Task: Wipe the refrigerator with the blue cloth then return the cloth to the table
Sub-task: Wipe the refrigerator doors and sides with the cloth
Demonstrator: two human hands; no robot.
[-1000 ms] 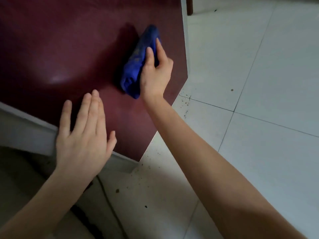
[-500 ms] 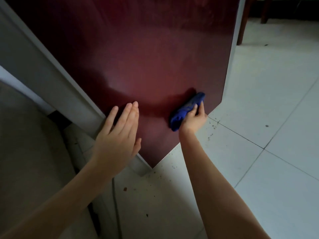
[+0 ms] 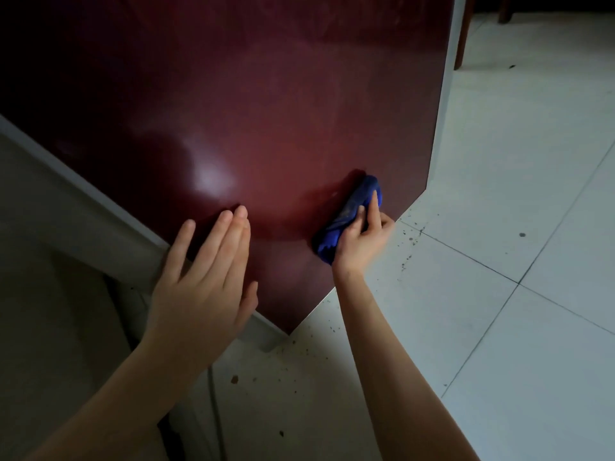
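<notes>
The refrigerator's dark red door [image 3: 266,111] fills the upper left of the view. My right hand [image 3: 361,239] grips a bunched blue cloth [image 3: 346,216] and presses it against the door low down, near its right edge. My left hand [image 3: 206,277] lies flat with straight fingers on the door's lower left part, next to the pale side edge. The table is out of view.
White floor tiles [image 3: 515,227] spread to the right, with dark specks near the refrigerator's bottom corner. A wooden furniture leg [image 3: 461,34] stands at the top right. A pale wall and a dark cable [image 3: 213,394] lie at lower left.
My right hand has slid the cloth downward along the door, from high near the right edge to its lower part. The left hand stays flat on the door.
</notes>
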